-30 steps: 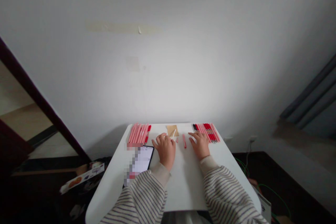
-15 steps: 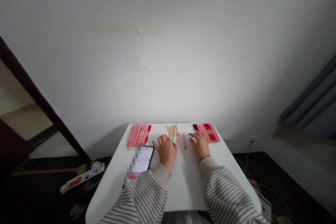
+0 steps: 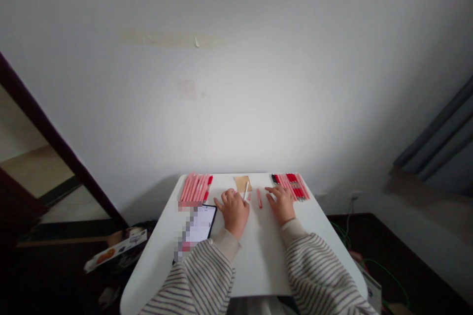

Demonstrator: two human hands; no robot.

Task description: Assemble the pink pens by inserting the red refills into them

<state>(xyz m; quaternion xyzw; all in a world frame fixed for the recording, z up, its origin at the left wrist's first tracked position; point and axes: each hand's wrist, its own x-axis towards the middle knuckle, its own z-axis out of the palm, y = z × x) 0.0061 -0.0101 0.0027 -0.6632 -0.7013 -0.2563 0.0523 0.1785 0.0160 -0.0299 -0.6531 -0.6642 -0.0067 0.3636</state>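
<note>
My left hand (image 3: pixel 233 212) sits at the middle of the white table (image 3: pixel 258 266), its fingertips pinching the lower end of a thin white stick (image 3: pixel 246 191). A small kraft paper square (image 3: pixel 242 183) lies just behind that stick. My right hand (image 3: pixel 282 204) rests palm down with its fingers spread, holding nothing. Beside its fingers lies a single pink pen (image 3: pixel 259 199). A row of pink pens (image 3: pixel 194 188) lies at the far left of the table, and a mixed pink, red and black row of pens (image 3: pixel 290 186) lies at the far right. A phone (image 3: pixel 197 229) with a pixelated screen lies left of my left hand.
The table's far edge meets a white wall, and its side edges drop to a dark floor. A printed carton (image 3: pixel 115 251) lies on the floor at left. Green cables (image 3: pixel 384 273) run along the floor at right, below a wall socket (image 3: pixel 355 195).
The white stick has turned from leaning to nearly upright at my left fingertips. My left hand has shifted slightly right; my right hand stays in place.
</note>
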